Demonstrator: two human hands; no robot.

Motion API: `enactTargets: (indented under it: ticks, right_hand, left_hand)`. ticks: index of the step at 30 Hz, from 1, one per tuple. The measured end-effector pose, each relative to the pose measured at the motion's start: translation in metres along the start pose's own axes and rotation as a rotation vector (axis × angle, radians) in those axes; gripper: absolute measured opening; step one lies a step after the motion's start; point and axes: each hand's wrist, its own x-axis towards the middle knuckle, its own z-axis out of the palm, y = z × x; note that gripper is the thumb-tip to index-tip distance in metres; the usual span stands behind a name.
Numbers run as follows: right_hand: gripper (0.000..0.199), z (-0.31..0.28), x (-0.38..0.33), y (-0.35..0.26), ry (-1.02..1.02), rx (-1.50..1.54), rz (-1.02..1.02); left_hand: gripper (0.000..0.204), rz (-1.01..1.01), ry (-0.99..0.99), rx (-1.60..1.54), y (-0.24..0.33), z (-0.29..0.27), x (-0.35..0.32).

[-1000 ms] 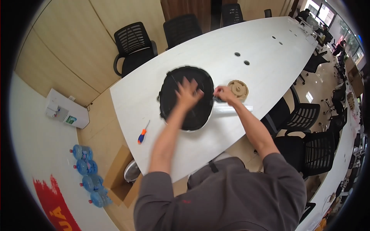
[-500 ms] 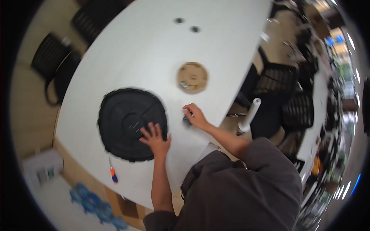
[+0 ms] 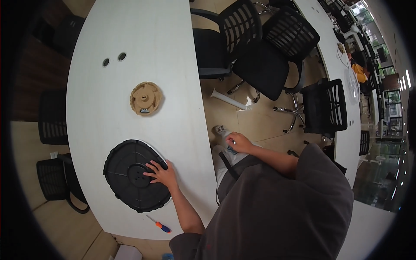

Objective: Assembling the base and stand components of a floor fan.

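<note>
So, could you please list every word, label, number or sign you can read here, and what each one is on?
None can be read.
Brown disc: fine detail near its lower edge, too small to tell if it is lettering.
Black disc: marks at its hub, too small to make out.
Screwdriver: nothing legible.
Shirt: a tiny red mark, too small to read.
</note>
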Motion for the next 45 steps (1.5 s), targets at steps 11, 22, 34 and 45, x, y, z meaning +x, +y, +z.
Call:
enactTargets:
  ticks: [11, 22, 34, 45]
  right_hand:
    - [0.029, -0.047, -0.048, 0.16, -0.136, -0.24, 0.598]
    - [0.096, 0.174, 0.101, 0.367, -0.525, -0.438, 0.73]
    - [0.034, 0.363, 0.133, 0.548, -0.434, -0.932, 0.443]
    - [0.063, 0.143, 0.064, 0.404, -0.538, -0.621, 0.412]
  left_hand:
    - [0.078, -0.025, -0.022, 0.019, 0.0, 0.002, -0.003]
    - [0.064, -0.041, 0.024, -0.187, -0.002, -0.03, -0.008]
    - [0.057, -0.509, 0.049, -0.205, 0.023, -0.029, -0.021]
    - [0.07, -0.009, 0.042, -0.144, -0.006, -0.026, -0.018]
